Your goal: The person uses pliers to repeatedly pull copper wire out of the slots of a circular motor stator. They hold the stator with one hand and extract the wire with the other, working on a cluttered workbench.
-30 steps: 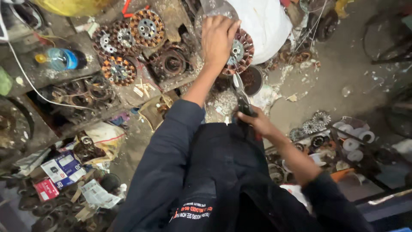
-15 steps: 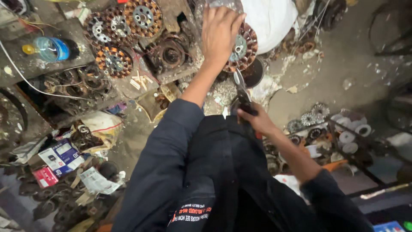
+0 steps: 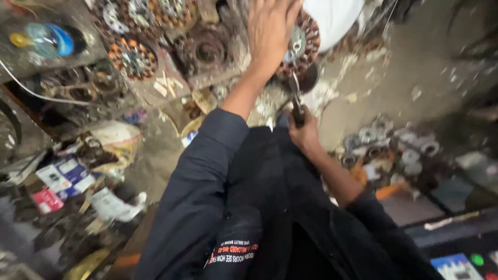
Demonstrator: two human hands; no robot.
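My left hand [image 3: 270,32] reaches forward and lies over a round stator [image 3: 303,44] with copper windings, fingers wrapped across its top. My right hand [image 3: 306,136] is closer to my body and grips a dark-handled metal tool [image 3: 296,101]. The tool's tip points up at the lower edge of the stator. Both arms wear dark sleeves, and my dark shirt fills the lower middle of the view.
Several more wound stators [image 3: 132,54] and a rusty round motor part [image 3: 207,51] lie on the cluttered bench at the left. A blue plastic bottle [image 3: 49,39] lies at top left. Small boxes and papers [image 3: 62,179] are at lower left, bearings and metal parts [image 3: 394,145] at right.
The view has shifted so the bench sits higher in the frame. My left hand stays on the stator and my right hand keeps the tool at its lower edge.
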